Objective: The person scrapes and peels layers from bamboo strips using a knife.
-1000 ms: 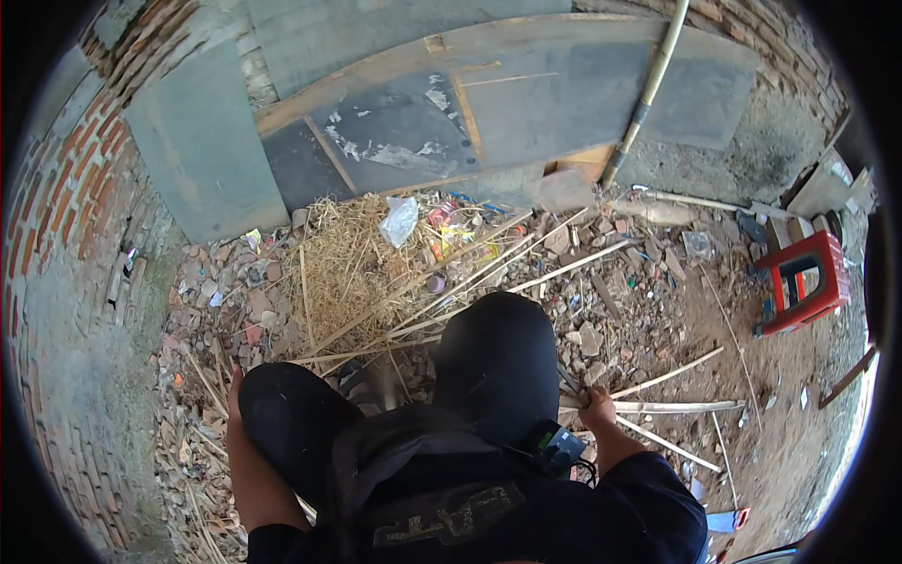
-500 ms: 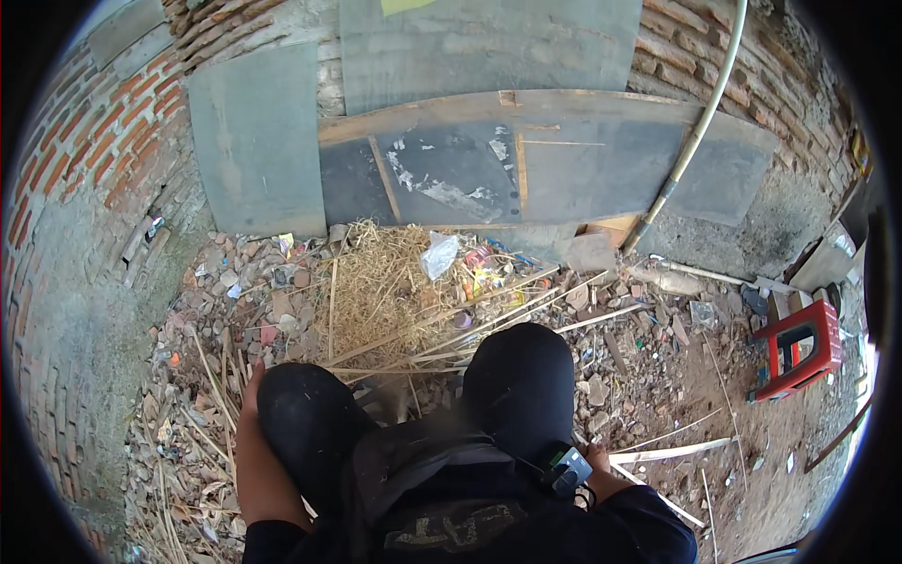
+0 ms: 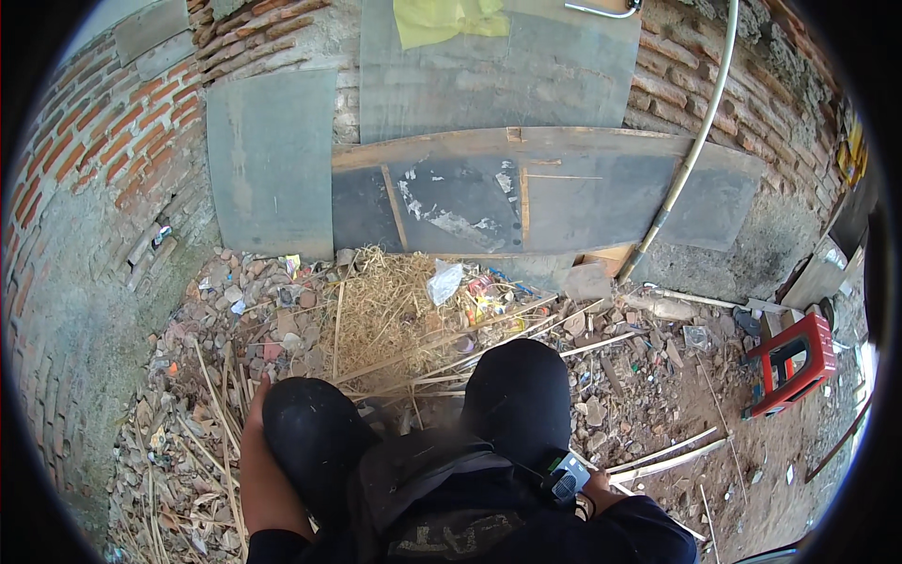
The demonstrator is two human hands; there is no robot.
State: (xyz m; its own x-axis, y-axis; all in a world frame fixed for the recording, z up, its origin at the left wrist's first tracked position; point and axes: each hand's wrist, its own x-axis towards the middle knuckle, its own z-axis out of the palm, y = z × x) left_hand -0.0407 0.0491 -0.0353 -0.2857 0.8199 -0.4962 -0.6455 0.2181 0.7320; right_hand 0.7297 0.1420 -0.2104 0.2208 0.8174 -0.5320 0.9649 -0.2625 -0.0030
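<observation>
My left hand [image 3: 259, 395] rests along the outer side of my left knee [image 3: 305, 414], its fingers mostly hidden behind the leg. On the other side, my right hand [image 3: 596, 483] is low beside my right thigh, closed at the near ends of pale wooden strips [image 3: 672, 462] that stick out to the right. Its fingertips are partly covered. A small grey device [image 3: 567, 477] with a dark cord sits right beside this hand. Ahead of my knees lies a heap of straw-like shavings [image 3: 385, 310] with long thin strips across it.
Rubble and litter [image 3: 272, 320] cover the ground, with a white plastic bag [image 3: 444, 281] by the shavings. A red stool [image 3: 794, 367] stands at right. Dark boards [image 3: 451, 197] lean on the brick wall, crossed by a pipe [image 3: 691, 155]. Another brick wall [image 3: 85, 226] rises at left.
The view has tilted up, so the scene sits lower. The far ends of the strips by my right hand have swung upward and spread into two. My left hand stays by the knee.
</observation>
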